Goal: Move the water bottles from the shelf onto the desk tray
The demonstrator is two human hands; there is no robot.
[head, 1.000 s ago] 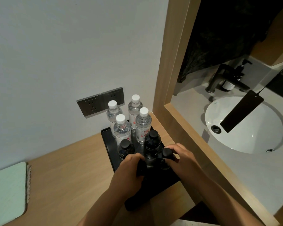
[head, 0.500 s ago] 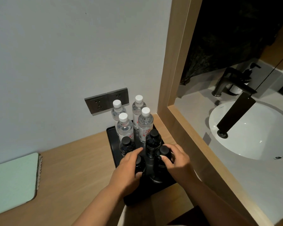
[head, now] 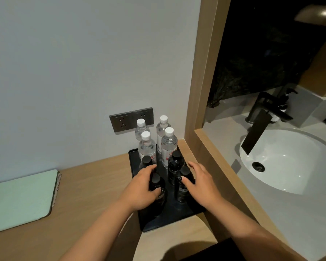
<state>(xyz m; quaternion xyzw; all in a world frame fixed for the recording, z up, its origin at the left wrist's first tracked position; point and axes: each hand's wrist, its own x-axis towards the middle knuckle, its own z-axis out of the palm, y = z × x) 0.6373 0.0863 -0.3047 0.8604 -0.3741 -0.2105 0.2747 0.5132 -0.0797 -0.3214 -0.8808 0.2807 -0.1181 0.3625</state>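
Note:
A black tray (head: 159, 224) lies on the wooden desk (head: 87, 200) against the wall. Several clear water bottles (head: 168, 144) with white caps stand upright at its far end. Several dark bottles with black caps stand in front of them. My left hand (head: 141, 190) grips the front left dark bottle (head: 156, 182), fingers curled round its shoulder. My right hand (head: 202, 183) lies beside the front right dark bottle (head: 183, 188), fingers spread and loose, with only the thumb touching it.
A pale green pad (head: 21, 199) lies at the desk's left. A double wall socket (head: 131, 119) sits behind the bottles. A wooden frame (head: 211, 147) borders the tray on the right. Beyond it are a white sink (head: 290, 162) and a black tap (head: 262, 117).
Both hands lowered two dark bottles onto the tray's near end. My right hand has since loosened its fingers from its bottle. The view has pulled back a little.

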